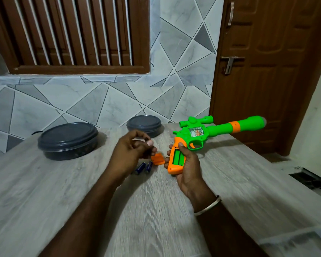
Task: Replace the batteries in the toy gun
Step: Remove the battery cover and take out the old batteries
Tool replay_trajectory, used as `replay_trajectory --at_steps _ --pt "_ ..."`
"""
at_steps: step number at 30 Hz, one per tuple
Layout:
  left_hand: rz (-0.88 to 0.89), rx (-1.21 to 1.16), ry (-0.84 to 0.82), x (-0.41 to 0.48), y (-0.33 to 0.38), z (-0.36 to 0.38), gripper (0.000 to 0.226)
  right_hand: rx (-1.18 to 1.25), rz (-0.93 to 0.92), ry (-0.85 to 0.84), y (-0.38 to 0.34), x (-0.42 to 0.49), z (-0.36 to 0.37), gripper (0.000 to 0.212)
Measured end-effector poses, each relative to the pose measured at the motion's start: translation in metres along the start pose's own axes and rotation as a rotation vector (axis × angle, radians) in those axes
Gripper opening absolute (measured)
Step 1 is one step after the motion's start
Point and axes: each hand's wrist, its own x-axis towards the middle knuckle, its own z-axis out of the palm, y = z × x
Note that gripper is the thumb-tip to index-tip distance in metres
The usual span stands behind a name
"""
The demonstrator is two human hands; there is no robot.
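Note:
A green and orange toy gun is held above the table, barrel pointing right and away. My right hand grips its orange handle from the right. The battery compartment on the handle faces me uncovered, and only green shows inside it. The orange compartment cover lies on the table just left of the handle. Two blue batteries lie side by side next to the cover. My left hand hovers over the cover with fingers curled and fingertips together. I cannot tell whether it holds anything.
The wood-grain table carries two dark lidded round containers, a large one at the back left and a smaller one behind my left hand. A tiled wall stands behind, and a brown door to the right.

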Motion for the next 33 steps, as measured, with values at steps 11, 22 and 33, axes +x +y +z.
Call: replay_trajectory --at_steps 11,22,33 --pt "-0.02 0.406 -0.226 -0.0095 0.0073 0.005 0.012 0.034 -0.019 0.062 -0.0028 0.0049 -0.0045 0.027" --pt "-0.149 0.946 -0.425 -0.0064 0.0058 0.0085 0.016 0.044 0.001 0.065 -0.0047 0.0021 -0.0039 0.027" --pt "-0.208 0.935 -0.419 -0.0043 0.0044 0.0069 0.013 0.034 0.003 0.051 -0.0029 0.0028 -0.006 0.027"
